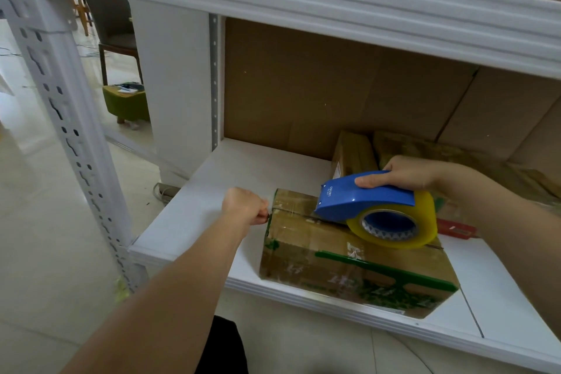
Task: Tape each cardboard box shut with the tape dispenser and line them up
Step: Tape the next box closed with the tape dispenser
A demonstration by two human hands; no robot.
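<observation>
A brown cardboard box [343, 258] with green print lies on the white shelf [230, 173], its front corner past the shelf edge. My right hand [406, 171] grips the blue tape dispenser [364, 197], which rests on the box's top seam with its yellowish tape roll [394, 222] toward me. My left hand [246, 205] is curled at the box's far left end and pinches the tape end against that edge. Another taped box [353, 153] stands behind, partly hidden by the dispenser.
Large flat cardboard sheets [334, 85] line the back of the shelf bay. A white upper shelf beam [303, 0] runs overhead and a perforated upright post [60, 118] stands at left. A red item [455, 229] lies right of the box. A green stool [126, 103] sits on the floor.
</observation>
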